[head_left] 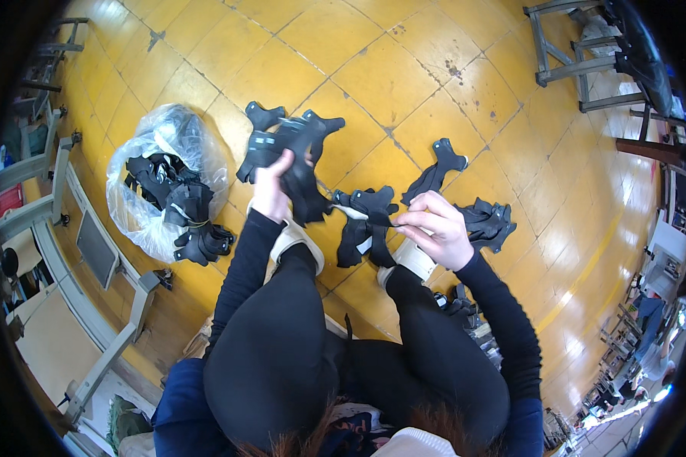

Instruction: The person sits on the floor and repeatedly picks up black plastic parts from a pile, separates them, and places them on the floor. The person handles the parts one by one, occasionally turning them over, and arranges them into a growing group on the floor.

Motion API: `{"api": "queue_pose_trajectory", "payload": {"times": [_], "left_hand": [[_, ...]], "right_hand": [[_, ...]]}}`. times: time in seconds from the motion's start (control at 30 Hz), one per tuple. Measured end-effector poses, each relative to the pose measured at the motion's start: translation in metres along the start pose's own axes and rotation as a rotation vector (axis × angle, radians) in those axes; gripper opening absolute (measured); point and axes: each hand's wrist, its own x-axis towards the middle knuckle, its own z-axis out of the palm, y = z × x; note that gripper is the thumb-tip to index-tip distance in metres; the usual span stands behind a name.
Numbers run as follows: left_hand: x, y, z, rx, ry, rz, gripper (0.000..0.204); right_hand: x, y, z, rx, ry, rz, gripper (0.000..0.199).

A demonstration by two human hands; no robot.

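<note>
My left hand grips a stack of flat black cut pieces held up above my left knee. My right hand pinches the edge of another bundle of black pieces that hangs between my knees, with a pale band around it. More black pieces lie on the floor just right of my right hand, and a single one lies above it. I am seated, with both legs in black and pale shoes on the yellow floor.
A clear plastic bag holding bundles of black pieces lies on the yellow tiled floor at the left. A grey metal table frame runs along the left edge. Metal stools stand at the upper right.
</note>
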Motion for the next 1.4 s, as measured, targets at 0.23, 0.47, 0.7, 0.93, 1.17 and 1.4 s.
{"api": "queue_pose_trajectory", "payload": {"times": [0.23,0.47,0.7,0.93,1.17,1.4], "left_hand": [[0.006,0.049,-0.057,0.119,0.128,0.213,0.022],[0.003,0.026,-0.038,0.06,0.085,0.044,0.032],[-0.005,-0.006,-0.006,0.154,-0.113,-0.048,0.044],[-0.017,-0.012,0.02,0.22,-0.264,-0.118,0.039],[-0.024,-0.03,0.028,0.202,-0.34,-0.179,0.039],[-0.025,-0.036,0.031,0.242,-0.401,-0.17,0.044]], "right_hand": [[0.025,0.03,0.025,0.282,-0.38,0.117,0.014],[0.033,0.195,0.089,0.376,-0.148,0.77,0.027],[0.046,0.208,0.087,0.16,0.068,0.8,0.028],[0.053,0.137,0.065,0.12,0.026,0.693,0.036],[0.041,0.049,0.039,0.635,-0.077,0.81,0.043],[0.005,0.045,0.041,0.764,0.029,0.855,0.039]]}}
